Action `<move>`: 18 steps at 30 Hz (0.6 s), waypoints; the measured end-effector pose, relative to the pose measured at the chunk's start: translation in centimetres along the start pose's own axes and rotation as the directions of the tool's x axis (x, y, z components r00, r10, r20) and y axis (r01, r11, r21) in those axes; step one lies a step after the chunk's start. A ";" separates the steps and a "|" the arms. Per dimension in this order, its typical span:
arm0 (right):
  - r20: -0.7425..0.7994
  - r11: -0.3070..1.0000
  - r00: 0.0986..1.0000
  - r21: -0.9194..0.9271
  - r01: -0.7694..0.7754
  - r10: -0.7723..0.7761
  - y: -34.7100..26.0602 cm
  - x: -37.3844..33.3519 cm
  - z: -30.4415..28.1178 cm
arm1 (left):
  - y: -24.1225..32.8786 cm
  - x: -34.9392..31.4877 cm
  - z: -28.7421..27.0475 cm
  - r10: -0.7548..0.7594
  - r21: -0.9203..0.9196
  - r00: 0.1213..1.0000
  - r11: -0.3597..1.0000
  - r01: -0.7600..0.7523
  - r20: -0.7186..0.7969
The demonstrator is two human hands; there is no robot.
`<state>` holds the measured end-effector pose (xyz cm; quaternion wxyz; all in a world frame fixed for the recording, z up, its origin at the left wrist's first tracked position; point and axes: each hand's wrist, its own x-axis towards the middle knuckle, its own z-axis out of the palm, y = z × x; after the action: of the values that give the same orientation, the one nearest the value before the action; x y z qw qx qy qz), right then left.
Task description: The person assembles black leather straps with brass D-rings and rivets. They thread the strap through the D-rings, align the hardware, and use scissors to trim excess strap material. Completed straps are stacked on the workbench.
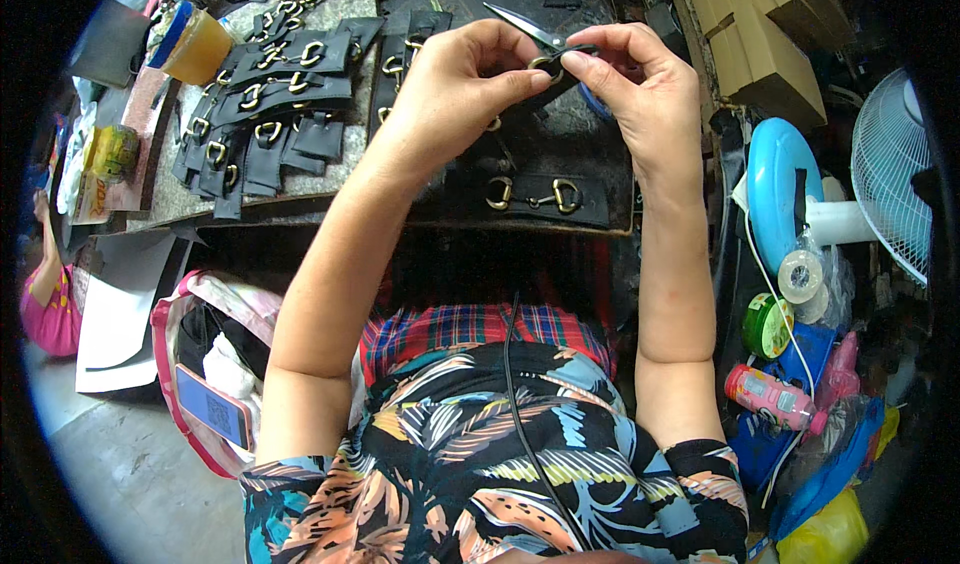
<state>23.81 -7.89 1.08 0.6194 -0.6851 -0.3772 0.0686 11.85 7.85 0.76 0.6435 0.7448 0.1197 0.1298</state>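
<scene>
Above the far part of the workbench, my left hand [465, 79] is closed, pinching a small black leather strap [566, 57] with a brass-coloured ring [543, 65]. The thumb and forefinger of my right hand [640, 79] pinch the strap's other end. Scissors [522, 26] project between the hands, blades up and to the left; a bit of blue handle shows under my right hand, which appears to hold them. Below the hands, a black strap with a brass horsebit buckle [540, 197] lies near the bench's front edge.
Many black straps with brass buckles [270, 94] cover a pale board at left. A yellowish tub [195, 49] stands beyond them. Cardboard boxes [760, 44], a fan [890, 164] and a pink bottle [770, 396] are at right. A bag with a phone [213, 406] sits lower left.
</scene>
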 end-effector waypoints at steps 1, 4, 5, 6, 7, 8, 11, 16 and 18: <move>-0.043 0.999 0.998 0.010 -0.042 0.042 0.0 0.5 0.5 | -0.2 0.1 0.0 0.012 -0.055 1.000 0.998 -0.013 -0.011; -0.339 0.974 0.924 0.075 0.213 -0.176 0.1 0.8 2.1 | -0.6 0.1 -0.2 0.083 -0.303 0.996 0.949 -0.091 -0.039; -0.326 0.977 0.930 0.067 0.203 -0.171 0.0 0.6 2.0 | -0.7 0.2 -0.3 0.104 -0.334 0.994 0.936 -0.109 -0.033; -0.264 0.986 0.953 0.027 0.163 -0.150 0.0 0.5 2.0 | -0.7 0.1 -0.4 0.077 -0.310 0.997 0.947 -0.081 -0.026; -0.188 0.989 0.972 -0.007 0.145 -0.144 0.1 0.3 2.0 | -0.8 0.0 -0.3 0.073 -0.298 0.997 0.951 -0.076 -0.021; -0.119 0.990 0.983 -0.041 0.137 -0.141 0.1 0.1 1.9 | -0.8 -0.1 -0.3 0.068 -0.282 0.998 0.957 -0.067 -0.008; -0.049 0.985 0.993 0.127 0.115 -0.110 0.4 0.0 1.9 | -0.9 -0.3 -0.1 0.094 -0.312 0.995 0.946 -0.083 0.023; 0.022 0.915 0.999 0.403 0.018 -0.029 0.6 -0.1 2.1 | -0.7 -0.6 -0.2 0.082 -0.383 0.997 0.920 -0.081 -0.014; 0.017 0.910 1.000 0.415 0.010 -0.019 0.7 -0.3 2.1 | -0.6 -0.6 -0.2 0.107 -0.309 0.993 0.944 -0.115 -0.040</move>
<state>22.64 -6.36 -0.13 0.7474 -0.5345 -0.3653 0.1495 11.21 7.89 0.13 0.7429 0.6384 0.0629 0.1914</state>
